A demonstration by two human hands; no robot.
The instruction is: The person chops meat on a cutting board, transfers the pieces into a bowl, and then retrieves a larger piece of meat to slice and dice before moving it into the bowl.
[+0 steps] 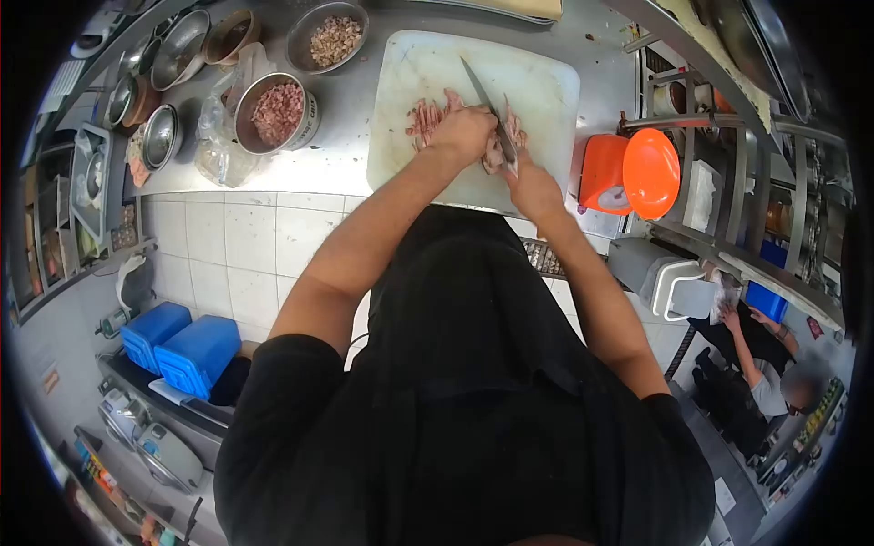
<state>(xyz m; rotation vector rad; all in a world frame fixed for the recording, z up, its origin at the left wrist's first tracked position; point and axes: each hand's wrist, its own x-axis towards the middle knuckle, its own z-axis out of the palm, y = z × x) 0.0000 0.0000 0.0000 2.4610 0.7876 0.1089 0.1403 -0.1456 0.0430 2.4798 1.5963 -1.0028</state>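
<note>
On the white cutting board (pixel 546 91) lie strips of pinkish meat (pixel 425 121), with more pieces around the knife. My right hand (pixel 535 193) is closed round the handle of a long knife (pixel 482 91), whose blade points up and to the left across the board. Just left of the blade, my left hand (pixel 466 134) has its fingers bent and pressed on the meat; the fingertips are partly hidden. A metal pot (pixel 308 118) of diced reddish meat stands left of the board, and a metal bowl (pixel 358 53) of paler diced pieces sits behind it.
Clear plastic bags (pixel 221 155) and several bowls (pixel 180 50) are at the left of the metal counter. An orange container (pixel 601 168) with an orange lid (pixel 652 173) is right of the board. Another person (pixel 769 387) is at the lower right, beside shelving.
</note>
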